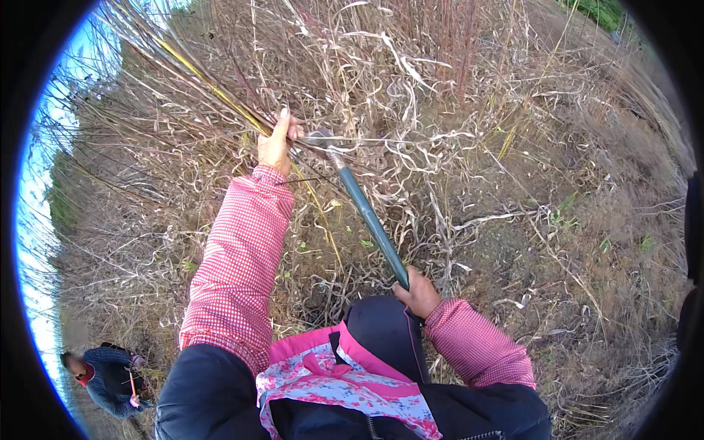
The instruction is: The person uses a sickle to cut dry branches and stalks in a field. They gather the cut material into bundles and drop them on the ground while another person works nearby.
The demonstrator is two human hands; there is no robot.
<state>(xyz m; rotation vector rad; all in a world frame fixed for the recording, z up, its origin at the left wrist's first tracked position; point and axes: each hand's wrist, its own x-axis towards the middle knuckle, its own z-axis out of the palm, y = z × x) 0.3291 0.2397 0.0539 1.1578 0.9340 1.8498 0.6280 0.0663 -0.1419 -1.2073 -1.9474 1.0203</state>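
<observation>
My left hand [279, 144] is closed around a bundle of long thin stems [220, 93], thumb on top, one of them yellow. The stems fan out towards the upper left. My right hand [420, 293] grips the lower end of a green tubular handle [374, 225]. A grey metal tool head [322, 138] at its far end lies against the stems just right of my left hand; dry leaves partly hide its shape. Both forearms wear red-and-white checked sleeves, and a floral apron [352, 390] covers my front.
Dry curled leaves and stalks [407, 126] cover much of the ground. More thin upright stems [440, 33] stand ahead. Bare soil with small green weeds [561, 214] lies to the right. At the lower left another person [113, 379] holds an orange-handled tool [132, 385].
</observation>
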